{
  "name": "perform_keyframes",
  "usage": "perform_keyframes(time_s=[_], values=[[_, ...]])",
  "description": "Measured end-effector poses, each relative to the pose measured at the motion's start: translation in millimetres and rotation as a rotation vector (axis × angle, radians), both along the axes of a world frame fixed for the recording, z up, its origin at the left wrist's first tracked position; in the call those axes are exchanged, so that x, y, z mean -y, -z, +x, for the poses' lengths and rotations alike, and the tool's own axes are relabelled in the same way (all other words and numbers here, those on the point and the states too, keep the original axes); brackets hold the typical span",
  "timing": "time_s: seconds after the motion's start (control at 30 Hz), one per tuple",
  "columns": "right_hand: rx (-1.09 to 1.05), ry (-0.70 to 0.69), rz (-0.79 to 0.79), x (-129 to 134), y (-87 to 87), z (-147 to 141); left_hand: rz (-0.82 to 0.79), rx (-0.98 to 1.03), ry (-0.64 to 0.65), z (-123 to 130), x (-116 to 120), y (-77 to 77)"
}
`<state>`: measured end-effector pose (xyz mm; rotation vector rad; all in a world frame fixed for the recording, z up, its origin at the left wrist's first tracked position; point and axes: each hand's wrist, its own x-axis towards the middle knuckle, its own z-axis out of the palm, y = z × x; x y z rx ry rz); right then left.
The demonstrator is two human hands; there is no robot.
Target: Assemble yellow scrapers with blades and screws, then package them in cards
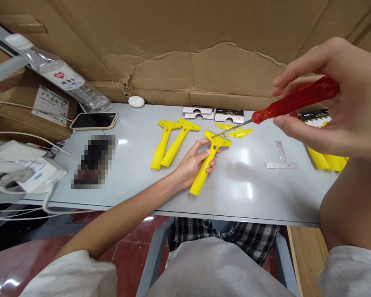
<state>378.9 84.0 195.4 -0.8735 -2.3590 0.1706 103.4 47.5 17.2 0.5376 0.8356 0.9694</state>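
Note:
My left hand (195, 163) is wrapped round the handle of a yellow scraper (200, 177), its wide head tilted up and away from me. In my right hand (330, 99) is a screwdriver (292, 101) with a clear red handle, pinched between thumb and fingers. The thin shaft slants down to the left, and its tip meets the scraper's head at a screw hole. Just behind that head lie loose yellow head plates (239, 133). Two more yellow scraper handles (170, 144) rest side by side left of my left hand.
Flat metal blades (280, 166) form a T on the right. Small boxes (228, 115) stand at the back, with more yellow parts (320, 159) under my right hand. A phone (95, 121), a bottle (64, 76) and a power strip (34, 173) with cables occupy the left.

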Motion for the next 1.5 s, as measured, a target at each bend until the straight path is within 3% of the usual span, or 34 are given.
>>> perform_keyframes(time_s=[0.17, 0.47, 0.7, 1.03, 1.5], values=[[-0.005, -0.014, -0.028, 0.6, -1.7, 0.6, -0.005, -0.004, -0.008, 0.2, 0.1, -0.7], [0.014, 0.106, 0.046, -2.2, 1.6, 2.6, -0.008, 0.001, -0.001, 0.0, -0.3, -1.2], [0.015, 0.004, -0.005, 0.6, -0.8, 3.6, -0.002, -0.002, -0.006, -0.4, 0.0, -0.4], [0.025, 0.067, 0.063, -4.3, -0.8, 1.9, 0.005, 0.006, -0.007, 0.5, -0.6, 1.4], [0.024, 0.078, 0.016, -1.8, -0.3, 1.8, -0.003, -0.003, -0.007, 0.2, -0.6, -1.4]])
